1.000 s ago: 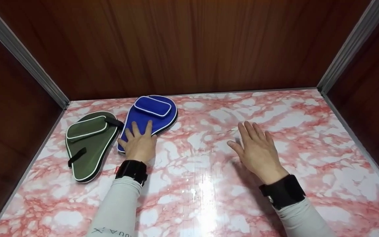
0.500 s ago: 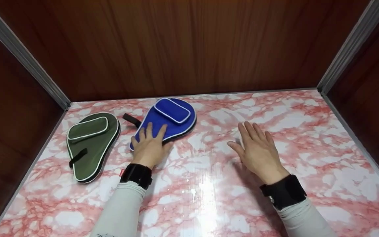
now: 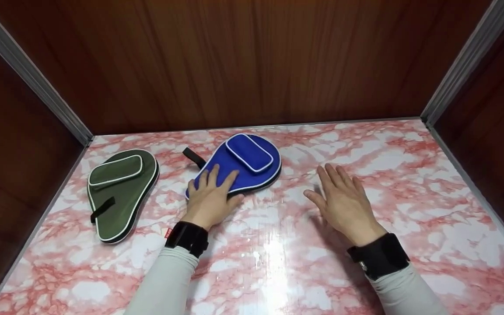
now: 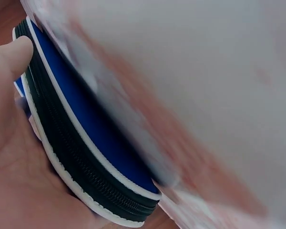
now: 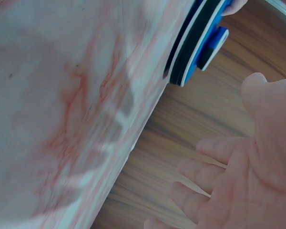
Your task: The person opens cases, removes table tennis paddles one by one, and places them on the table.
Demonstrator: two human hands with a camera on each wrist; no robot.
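A blue paddle-shaped zip case with a white-piped pocket lies on the pink marbled tabletop, a black strap sticking out at its left. My left hand lies flat on its narrow end, fingers straight. In the left wrist view the case's black zip edge runs beside my palm. My right hand rests flat on the table to the right of the case, fingers spread, holding nothing. The right wrist view shows the blue case edge-on beyond my fingers.
A green paddle-shaped case with white piping and a black strap lies at the left. Dark wood panels wall in the table at the back and both sides, with metal corner strips.
My left hand has slid the blue case to the right, away from the green case, turning it a little. The right hand has stayed put.
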